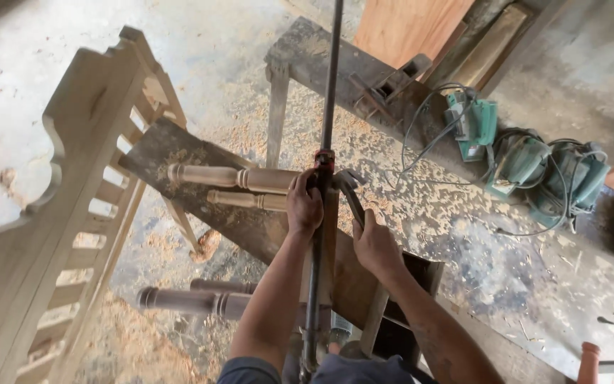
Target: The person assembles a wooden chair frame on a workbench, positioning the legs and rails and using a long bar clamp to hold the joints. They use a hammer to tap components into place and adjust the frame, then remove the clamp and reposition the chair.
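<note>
Bar clamp (pixel 327 107) — long, dark, red head | left fingers (pixel 303 206) wrapped round it | right fingers (pixel 372 238) gripping handle (pixel 352 195)

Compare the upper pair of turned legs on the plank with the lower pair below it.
The upper legs are pale and sunlit; the lower legs look darker, in shade. The upper pair rests on the plank, near the left hand; the lower pair hangs below it. Both are turned wood, lying level, pointing left.

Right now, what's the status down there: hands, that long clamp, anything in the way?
Left hand gripping bar clamp at its red head. Right hand on the clamp handle. Turned wooden legs beside it. Power sanders lie clear.
</note>
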